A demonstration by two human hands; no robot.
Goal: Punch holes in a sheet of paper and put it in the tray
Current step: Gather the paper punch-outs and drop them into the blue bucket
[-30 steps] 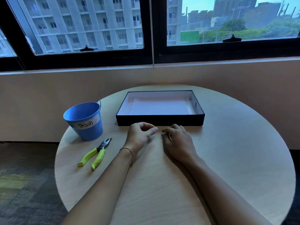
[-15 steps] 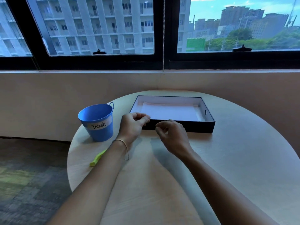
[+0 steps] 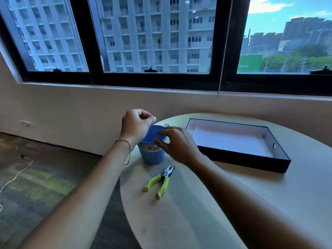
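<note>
Over the blue bucket, which stands near the round table's left edge, we see both hands crowding the opening: the left hand pinched above its rim, the right hand covering its right side. Just in front lies the green-handled punch (apart from the bucket, with a bare strip between them). The black tray blocks the far side toward the right, while the near half of the table lies bare.

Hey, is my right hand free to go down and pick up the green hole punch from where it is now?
Probably yes. The right hand hovers by the blue trash bucket, and the hole punch lies on the table just below it, handles splayed, nothing over it. Whether the fingers pinch some scrap is unclear.
</note>
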